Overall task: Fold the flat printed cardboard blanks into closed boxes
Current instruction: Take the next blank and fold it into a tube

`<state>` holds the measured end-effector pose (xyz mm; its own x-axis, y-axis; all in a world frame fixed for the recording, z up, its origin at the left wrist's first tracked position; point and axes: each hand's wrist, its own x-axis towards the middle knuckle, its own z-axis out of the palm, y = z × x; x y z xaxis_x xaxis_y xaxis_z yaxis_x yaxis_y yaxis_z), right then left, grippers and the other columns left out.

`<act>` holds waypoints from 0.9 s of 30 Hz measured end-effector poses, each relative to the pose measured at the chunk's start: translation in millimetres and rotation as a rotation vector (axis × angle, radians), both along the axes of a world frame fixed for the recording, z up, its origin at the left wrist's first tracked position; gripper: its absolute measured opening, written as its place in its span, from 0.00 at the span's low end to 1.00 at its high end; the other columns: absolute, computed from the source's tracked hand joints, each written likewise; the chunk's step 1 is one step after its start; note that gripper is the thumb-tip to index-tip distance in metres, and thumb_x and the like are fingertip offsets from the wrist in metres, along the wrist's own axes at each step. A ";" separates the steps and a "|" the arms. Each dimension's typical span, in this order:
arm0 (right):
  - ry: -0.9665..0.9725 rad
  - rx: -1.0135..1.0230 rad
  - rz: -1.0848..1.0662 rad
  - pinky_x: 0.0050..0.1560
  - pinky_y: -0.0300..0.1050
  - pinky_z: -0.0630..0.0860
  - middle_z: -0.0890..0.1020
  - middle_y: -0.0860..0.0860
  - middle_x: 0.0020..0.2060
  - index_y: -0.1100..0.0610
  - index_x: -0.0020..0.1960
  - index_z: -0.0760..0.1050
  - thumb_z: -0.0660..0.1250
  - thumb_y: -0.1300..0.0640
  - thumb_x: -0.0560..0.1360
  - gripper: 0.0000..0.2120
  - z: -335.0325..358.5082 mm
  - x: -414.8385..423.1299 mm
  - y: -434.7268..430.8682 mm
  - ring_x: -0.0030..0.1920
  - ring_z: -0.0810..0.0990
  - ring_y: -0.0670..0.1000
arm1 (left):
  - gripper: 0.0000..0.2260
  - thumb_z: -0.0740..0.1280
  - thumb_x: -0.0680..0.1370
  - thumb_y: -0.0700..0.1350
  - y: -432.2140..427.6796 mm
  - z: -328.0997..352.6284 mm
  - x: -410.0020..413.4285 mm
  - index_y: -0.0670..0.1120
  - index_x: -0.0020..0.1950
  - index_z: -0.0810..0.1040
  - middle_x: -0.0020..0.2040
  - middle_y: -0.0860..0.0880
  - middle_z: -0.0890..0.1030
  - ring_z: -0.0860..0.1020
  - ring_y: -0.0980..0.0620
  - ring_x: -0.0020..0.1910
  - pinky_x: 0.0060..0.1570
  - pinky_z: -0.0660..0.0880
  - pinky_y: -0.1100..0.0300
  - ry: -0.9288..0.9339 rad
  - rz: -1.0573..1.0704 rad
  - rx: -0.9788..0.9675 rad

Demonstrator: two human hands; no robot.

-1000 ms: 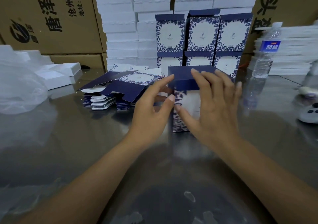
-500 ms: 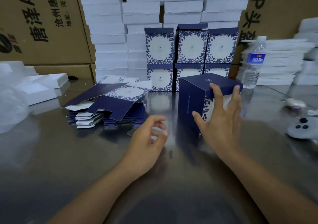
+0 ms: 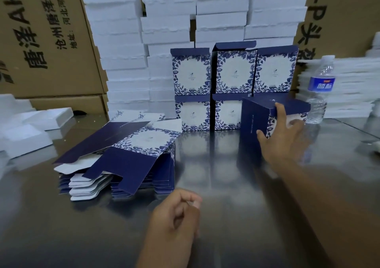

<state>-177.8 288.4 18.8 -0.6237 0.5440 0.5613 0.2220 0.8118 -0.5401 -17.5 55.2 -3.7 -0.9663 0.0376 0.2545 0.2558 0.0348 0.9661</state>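
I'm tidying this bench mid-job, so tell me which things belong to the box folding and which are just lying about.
Job: folded box at the right hand; stack of flat blanks; finished boxes.
Lying about: water bottle; white foam trays; brown cartons.

The counter (image 3: 216, 165) is smooth metal with a strong shine, and it mirrors the boxes softly. The folded box (image 3: 253, 119) is thin printed cardboard, and its dark blue side looks matt, with only a faint sheen. The flat blanks (image 3: 131, 158) are the same card, blue and flower-printed outside, plain white inside. The finished boxes (image 3: 192, 74) show the same smooth print. Behind them, the white foam blocks (image 3: 121, 41) look soft and a little rough, with ragged edges. The big cartons (image 3: 41, 47) are brown cardboard, matt, with black print. The water bottle (image 3: 319, 103) is clear plastic with a glossy blue label.
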 end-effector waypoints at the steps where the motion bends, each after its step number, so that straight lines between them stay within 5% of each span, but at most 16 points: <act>1: -0.010 0.018 -0.066 0.65 0.61 0.60 0.64 0.65 0.65 0.41 0.74 0.50 0.68 0.47 0.74 0.37 -0.1 -7.7 1.1 0.65 0.65 0.63 | 0.07 0.62 0.77 0.32 -0.1 0.6 -0.3 0.40 0.41 0.77 0.21 0.49 0.71 0.68 0.57 0.20 0.24 0.64 0.70 -0.012 -0.002 0.011; 8: 0.009 -0.067 -0.135 0.68 0.66 0.52 0.57 0.65 0.70 0.41 0.75 0.47 0.68 0.51 0.74 0.39 -2.4 -37.0 -3.3 0.69 0.59 0.65 | 0.09 0.62 0.77 0.32 0.5 1.9 -1.5 0.40 0.38 0.77 0.20 0.48 0.71 0.67 0.58 0.19 0.23 0.64 0.69 -0.021 0.036 0.034; 12: 0.061 -0.098 -0.013 0.68 0.68 0.51 0.57 0.65 0.69 0.44 0.76 0.41 0.68 0.51 0.74 0.43 2.0 -27.2 -22.2 0.68 0.58 0.65 | 0.09 0.63 0.76 0.32 -0.8 2.8 0.5 0.40 0.38 0.77 0.21 0.47 0.69 0.65 0.59 0.18 0.22 0.63 0.70 0.010 0.082 0.047; 15: 0.224 0.011 0.185 0.66 0.63 0.57 0.62 0.63 0.67 0.52 0.77 0.47 0.67 0.56 0.73 0.40 11.6 -10.0 -49.1 0.66 0.63 0.63 | 0.09 0.63 0.76 0.31 -0.2 3.4 1.1 0.40 0.38 0.77 0.21 0.48 0.69 0.65 0.60 0.18 0.23 0.63 0.70 0.013 0.093 0.065; 17: 0.215 -0.042 0.446 0.59 0.54 0.69 0.73 0.59 0.57 0.55 0.71 0.63 0.66 0.57 0.74 0.27 17.7 0.6 -75.2 0.57 0.72 0.60 | 0.09 0.63 0.76 0.32 -0.3 3.8 1.3 0.40 0.38 0.77 0.20 0.49 0.69 0.66 0.60 0.18 0.23 0.63 0.70 0.003 0.092 0.069; 19: -0.025 -0.308 0.687 0.40 0.40 0.74 0.78 0.54 0.39 0.59 0.54 0.74 0.63 0.53 0.77 0.11 22.6 12.3 -104.4 0.40 0.79 0.53 | 0.08 0.63 0.77 0.32 -0.6 4.8 1.2 0.40 0.39 0.76 0.20 0.50 0.69 0.66 0.60 0.19 0.24 0.64 0.70 -0.006 0.093 0.056; 22: -0.310 -0.675 0.884 0.18 0.29 0.61 0.76 0.53 0.25 0.61 0.37 0.75 0.58 0.46 0.80 0.22 21.1 24.7 -141.8 0.18 0.70 0.46 | 0.09 0.63 0.77 0.33 -0.8 4.2 1.6 0.43 0.40 0.77 0.21 0.50 0.70 0.67 0.60 0.21 0.27 0.65 0.70 0.004 0.100 0.007; 27: -0.452 -0.705 0.915 0.16 0.30 0.58 0.76 0.49 0.19 0.59 0.37 0.76 0.63 0.41 0.75 0.21 19.0 31.1 -176.7 0.15 0.66 0.45 | 0.09 0.63 0.78 0.36 -1.6 3.7 0.6 0.45 0.39 0.77 0.22 0.53 0.71 0.68 0.60 0.22 0.28 0.64 0.70 0.001 0.097 -0.004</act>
